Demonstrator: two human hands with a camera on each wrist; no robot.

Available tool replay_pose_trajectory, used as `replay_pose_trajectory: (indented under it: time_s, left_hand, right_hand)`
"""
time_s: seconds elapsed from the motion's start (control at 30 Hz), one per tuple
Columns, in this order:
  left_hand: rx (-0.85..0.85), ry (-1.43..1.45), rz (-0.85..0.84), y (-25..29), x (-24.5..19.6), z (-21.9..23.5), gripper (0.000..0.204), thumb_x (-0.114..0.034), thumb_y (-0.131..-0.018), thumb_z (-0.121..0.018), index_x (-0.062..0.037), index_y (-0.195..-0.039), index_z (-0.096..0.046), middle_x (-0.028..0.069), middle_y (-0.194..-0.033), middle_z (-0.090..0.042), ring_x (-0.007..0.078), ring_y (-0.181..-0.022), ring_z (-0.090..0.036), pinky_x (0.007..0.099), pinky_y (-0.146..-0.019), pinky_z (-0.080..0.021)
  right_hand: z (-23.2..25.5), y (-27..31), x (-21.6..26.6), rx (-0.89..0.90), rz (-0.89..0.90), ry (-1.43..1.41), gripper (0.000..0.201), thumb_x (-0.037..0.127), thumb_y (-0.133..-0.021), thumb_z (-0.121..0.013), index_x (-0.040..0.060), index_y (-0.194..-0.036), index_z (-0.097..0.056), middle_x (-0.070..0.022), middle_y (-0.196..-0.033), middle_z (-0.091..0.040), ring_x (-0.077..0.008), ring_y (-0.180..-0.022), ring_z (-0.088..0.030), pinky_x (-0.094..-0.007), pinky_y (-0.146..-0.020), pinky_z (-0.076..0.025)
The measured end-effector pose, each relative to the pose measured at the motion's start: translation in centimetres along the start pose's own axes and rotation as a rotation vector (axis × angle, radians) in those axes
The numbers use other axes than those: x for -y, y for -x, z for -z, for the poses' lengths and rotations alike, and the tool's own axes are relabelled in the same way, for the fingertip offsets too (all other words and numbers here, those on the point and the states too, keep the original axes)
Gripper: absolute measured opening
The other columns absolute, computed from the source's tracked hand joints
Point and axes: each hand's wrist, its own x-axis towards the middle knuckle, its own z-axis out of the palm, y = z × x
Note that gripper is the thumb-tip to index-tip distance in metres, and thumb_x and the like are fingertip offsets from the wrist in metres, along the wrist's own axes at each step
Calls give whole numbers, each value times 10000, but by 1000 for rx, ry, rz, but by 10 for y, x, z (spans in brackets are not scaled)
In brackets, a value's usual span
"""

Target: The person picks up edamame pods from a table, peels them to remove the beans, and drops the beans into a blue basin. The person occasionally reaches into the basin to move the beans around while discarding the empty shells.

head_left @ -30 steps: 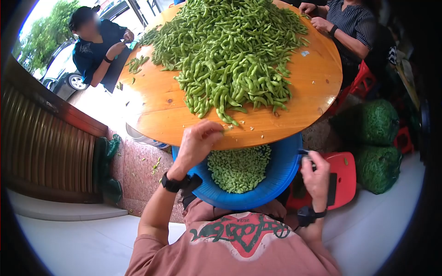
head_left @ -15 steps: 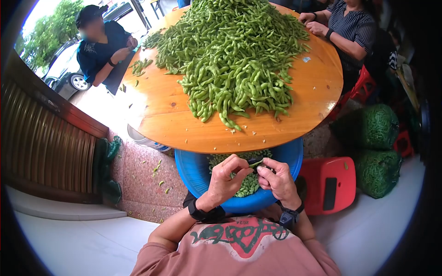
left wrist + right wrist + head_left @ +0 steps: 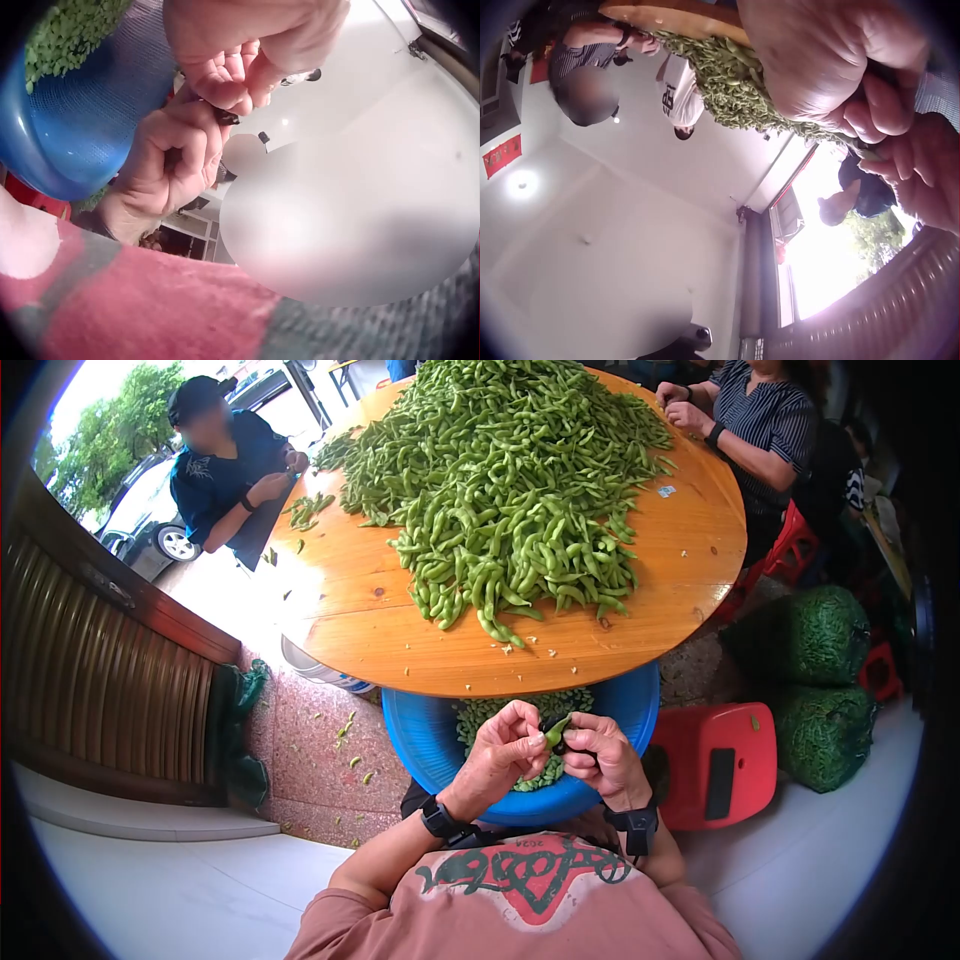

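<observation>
Over the blue tub (image 3: 400,735), both hands meet at a green soybean pod (image 3: 558,730). My left hand (image 3: 500,752) pinches the pod between thumb and fingers. From the other side, my right hand (image 3: 608,760) holds a small black tool (image 3: 227,118) against it, with its fingers curled; most of the tool is hidden by the fingers. Shelled green beans (image 3: 64,45) lie in the tub below the hands. A large heap of soybean pods (image 3: 520,490) covers much of the wooden table (image 3: 340,600) in front.
A red plastic stool (image 3: 745,760) stands right of the tub, with full green net sacks (image 3: 820,730) beyond it. Two people sit or stand at the table: one person (image 3: 225,480) at left, another person (image 3: 760,430) at right. Pod scraps lie on the floor (image 3: 310,760).
My left hand has come back from the table edge to the tub, and my right hand has moved left to meet it. The pod between them now stands more upright than half a second ago.
</observation>
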Motion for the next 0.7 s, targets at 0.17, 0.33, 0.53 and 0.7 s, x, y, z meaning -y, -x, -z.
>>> replay_pose_trajectory:
  time_s: [0.17,0.33,0.53,0.7]
  left_hand:
    - [-9,-84,64,-1,-10,-7,361,-26,-886,-704,-65,-1184,-504,20,-801,-618,97,-600,-547,228,-508,-418]
    - [15,-829,-58,6,-22,-2,365,-46,-852,-759,-24,-1157,-560,27,-777,-651,80,-664,-593,250,-589,-504]
    - [-2,-1412,-345,7,-17,1,282,-49,-840,-748,11,-1087,-624,104,-741,-689,141,-659,-680,274,-615,-541]
    - [40,-1331,-126,8,-27,-2,254,-74,-912,-660,33,-1139,-626,112,-710,-684,155,-619,-679,284,-594,-550]
  right_hand:
    - [-6,3,2,10,2,-18,113,51,-960,-559,-1,-1022,-638,42,-694,-487,-21,-538,-386,-176,-457,-313]
    - [-17,10,-5,-117,57,390,132,88,-980,-559,-10,-1020,-638,49,-684,-456,-20,-577,-431,-180,-477,-337]
    - [-22,7,-15,-232,182,564,106,39,-961,-567,-49,-958,-628,19,-768,-504,-30,-594,-477,-197,-489,-384]
    - [-16,4,-20,-252,189,611,110,35,-954,-579,-65,-952,-625,9,-814,-518,-33,-598,-499,-201,-486,-398]
